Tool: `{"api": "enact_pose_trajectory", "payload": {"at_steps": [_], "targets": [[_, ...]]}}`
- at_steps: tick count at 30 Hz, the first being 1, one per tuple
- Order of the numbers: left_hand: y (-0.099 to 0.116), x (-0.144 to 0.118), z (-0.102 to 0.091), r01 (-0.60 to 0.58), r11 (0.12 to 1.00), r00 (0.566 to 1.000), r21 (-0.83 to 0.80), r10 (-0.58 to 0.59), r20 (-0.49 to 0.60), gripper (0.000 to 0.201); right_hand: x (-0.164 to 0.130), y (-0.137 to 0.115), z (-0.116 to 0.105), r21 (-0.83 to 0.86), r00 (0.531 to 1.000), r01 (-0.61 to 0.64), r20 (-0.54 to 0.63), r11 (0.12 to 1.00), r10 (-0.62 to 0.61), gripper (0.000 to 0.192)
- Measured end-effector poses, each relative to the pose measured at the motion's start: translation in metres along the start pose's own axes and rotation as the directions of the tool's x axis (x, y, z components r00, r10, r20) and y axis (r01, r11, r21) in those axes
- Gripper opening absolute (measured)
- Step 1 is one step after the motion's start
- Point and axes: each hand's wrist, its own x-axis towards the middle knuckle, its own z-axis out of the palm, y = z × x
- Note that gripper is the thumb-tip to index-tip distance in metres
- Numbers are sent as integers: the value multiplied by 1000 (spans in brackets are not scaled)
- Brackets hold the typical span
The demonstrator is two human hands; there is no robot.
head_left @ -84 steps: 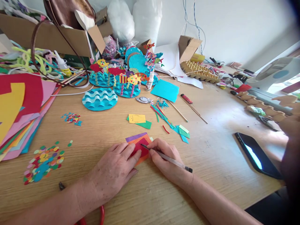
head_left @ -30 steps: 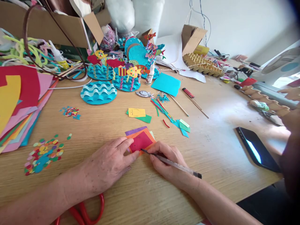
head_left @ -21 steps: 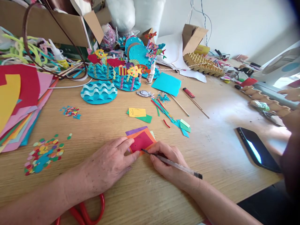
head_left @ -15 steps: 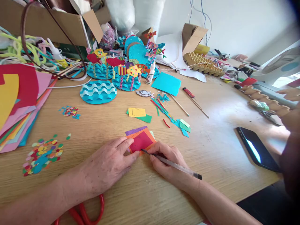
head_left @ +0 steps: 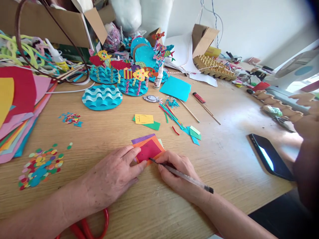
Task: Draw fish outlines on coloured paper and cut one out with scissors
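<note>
A pen (head_left: pixel 186 177) with a clear barrel and dark end cap is pinched in my right hand (head_left: pixel 178 171). Its tip touches the lower part of a red paper piece (head_left: pixel 151 148), which bears small dark marks. Under the red piece are an orange paper (head_left: pixel 159 156) and a purple paper (head_left: pixel 143 138), with a pale edge showing at the right. My left hand (head_left: pixel 117 176) lies with fingers extended on the left side of this stack, pressing it against the table. Beyond the stack, a yellow paper strip (head_left: pixel 147 119) with a drawn outline rests across a green one (head_left: pixel 155 125).
Red-handled scissors (head_left: pixel 106 222) lie partly under my left forearm. Paper dots (head_left: pixel 40 166) and coloured sheets (head_left: pixel 25 132) are at left. Blue wavy bases (head_left: pixel 102 103), a glue bottle (head_left: pixel 158 78) and a cutter (head_left: pixel 199 97) stand farther back. A phone (head_left: pixel 270 157) and another person's hand (head_left: pixel 305 99) are at right.
The whole scene has shifted slightly left as the camera turned. Both hands keep nearly the same places on the paper, and the pen tip stays near the red piece's lower edge.
</note>
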Motion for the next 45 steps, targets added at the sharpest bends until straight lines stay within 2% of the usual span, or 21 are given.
{"api": "enact_pose_trajectory", "payload": {"at_steps": [13,23,31,45], "targets": [[1,1,-1,4,1000,1000,-7,-4,-18,29,1,0,-1,-23,999,-18,-40,1000,17,10],[-1,3,-2,-23,999,999,34,23,28,30,-1,2,0,-54,997,-15,-81,998,11,10],[0,2,-2,-5,1000,1000,-29,4,-17,30,-1,3,0,-45,994,-20,-107,999,15,10],[0,2,-3,-2,998,1000,-57,3,6,33,-1,2,-1,-53,995,-26,-102,998,21,10]]}}
